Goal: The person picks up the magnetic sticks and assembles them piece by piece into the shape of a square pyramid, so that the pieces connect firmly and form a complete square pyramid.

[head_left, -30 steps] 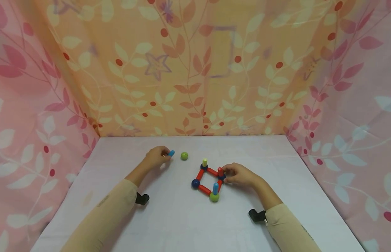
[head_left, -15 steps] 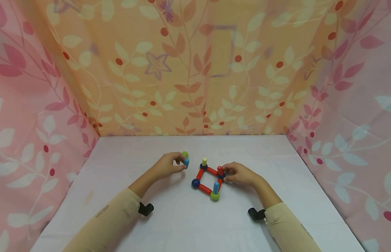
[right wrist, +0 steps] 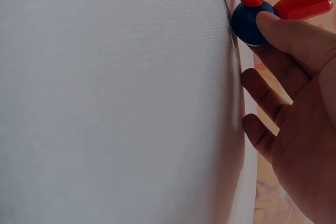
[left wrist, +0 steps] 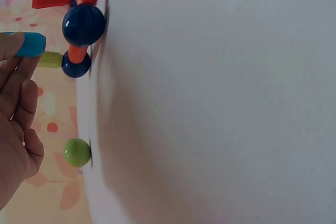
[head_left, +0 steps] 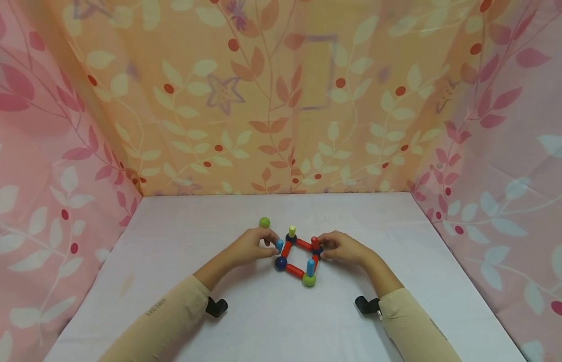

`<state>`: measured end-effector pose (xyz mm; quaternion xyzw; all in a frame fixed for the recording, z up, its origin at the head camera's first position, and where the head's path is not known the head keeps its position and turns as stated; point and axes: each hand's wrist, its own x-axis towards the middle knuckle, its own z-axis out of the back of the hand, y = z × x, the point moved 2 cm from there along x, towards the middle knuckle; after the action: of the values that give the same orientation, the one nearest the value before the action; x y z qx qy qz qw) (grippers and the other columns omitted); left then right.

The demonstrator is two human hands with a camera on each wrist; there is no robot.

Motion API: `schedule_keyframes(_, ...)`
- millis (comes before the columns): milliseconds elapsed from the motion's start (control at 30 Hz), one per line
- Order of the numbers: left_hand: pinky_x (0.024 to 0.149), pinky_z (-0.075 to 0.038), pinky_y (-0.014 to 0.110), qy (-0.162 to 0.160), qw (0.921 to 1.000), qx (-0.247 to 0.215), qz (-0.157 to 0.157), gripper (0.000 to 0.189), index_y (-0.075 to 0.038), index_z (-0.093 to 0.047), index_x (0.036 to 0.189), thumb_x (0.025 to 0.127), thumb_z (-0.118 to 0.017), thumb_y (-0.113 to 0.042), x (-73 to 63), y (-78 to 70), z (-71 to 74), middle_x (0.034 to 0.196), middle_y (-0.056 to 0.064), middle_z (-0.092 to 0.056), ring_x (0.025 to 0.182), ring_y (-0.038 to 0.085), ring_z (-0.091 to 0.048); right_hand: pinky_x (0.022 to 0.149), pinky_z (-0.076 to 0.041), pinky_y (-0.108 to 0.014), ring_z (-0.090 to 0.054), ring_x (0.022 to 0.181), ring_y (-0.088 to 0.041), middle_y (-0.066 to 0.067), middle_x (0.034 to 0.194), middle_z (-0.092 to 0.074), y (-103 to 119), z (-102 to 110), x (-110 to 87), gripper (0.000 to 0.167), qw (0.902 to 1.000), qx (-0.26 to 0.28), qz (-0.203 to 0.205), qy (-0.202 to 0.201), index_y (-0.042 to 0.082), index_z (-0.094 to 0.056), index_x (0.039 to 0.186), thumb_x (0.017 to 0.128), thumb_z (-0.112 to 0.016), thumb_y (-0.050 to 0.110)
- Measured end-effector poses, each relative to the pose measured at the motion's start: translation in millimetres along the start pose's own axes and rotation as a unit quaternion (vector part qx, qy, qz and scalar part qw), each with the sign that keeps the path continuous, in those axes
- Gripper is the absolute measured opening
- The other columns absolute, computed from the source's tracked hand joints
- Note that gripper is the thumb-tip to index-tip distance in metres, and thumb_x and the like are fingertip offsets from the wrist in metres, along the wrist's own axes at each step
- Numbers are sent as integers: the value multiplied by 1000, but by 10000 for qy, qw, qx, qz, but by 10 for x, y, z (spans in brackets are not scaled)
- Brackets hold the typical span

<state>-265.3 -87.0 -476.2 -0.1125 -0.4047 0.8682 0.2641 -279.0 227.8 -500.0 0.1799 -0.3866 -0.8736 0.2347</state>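
Note:
My left hand (head_left: 252,247) pinches a blue rod (left wrist: 31,44) between thumb and fingers, just above and beside the near-left dark blue ball (head_left: 281,263). That ball is one corner of a square of red rods (head_left: 295,271) lying on the table. A yellow-green rod (head_left: 292,231) stands on the far corner ball, a red rod (head_left: 314,243) on the right one, and a second blue rod (head_left: 310,267) on the green corner ball (head_left: 309,280). With thumb and finger, my right hand (head_left: 346,248) holds the right corner's dark blue ball (right wrist: 247,23).
A loose green ball (head_left: 264,222) lies on the white table (head_left: 281,322) behind my left hand. Patterned cloth (head_left: 271,100) rises at the back and both sides. A black wrist device (head_left: 216,306) juts from the left cuff, another (head_left: 367,305) from the right.
My left hand has carried the blue rod rightward and nearer, from left of the loose green ball to the square's left side, turning the rod upright. The right hand stays at its corner ball.

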Motion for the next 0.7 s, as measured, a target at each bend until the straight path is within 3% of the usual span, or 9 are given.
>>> schedule_keyframes(267, 88, -51, 36, 337, 9993, -96, 120, 18, -24, -72, 107, 91, -79, -26, 7, 13, -111, 101, -11, -69, 100, 14, -60, 108, -43, -53, -58, 119, -24, -2, 123, -70, 22, 0, -4, 38, 10000, 95, 14, 24, 12, -69, 128, 91, -77, 14)
schedule_keyframes(700, 85, -50, 34, 457, 9989, -31, 126, 16, -26, -70, 106, 92, -78, -25, -40, -4, -165, 103, -12, -67, 100, 15, -58, 103, -47, -49, -59, 113, -21, -3, 121, -71, 22, -32, 118, 37, 9995, -230, 90, -172, 12, -69, 129, 93, -74, 11)
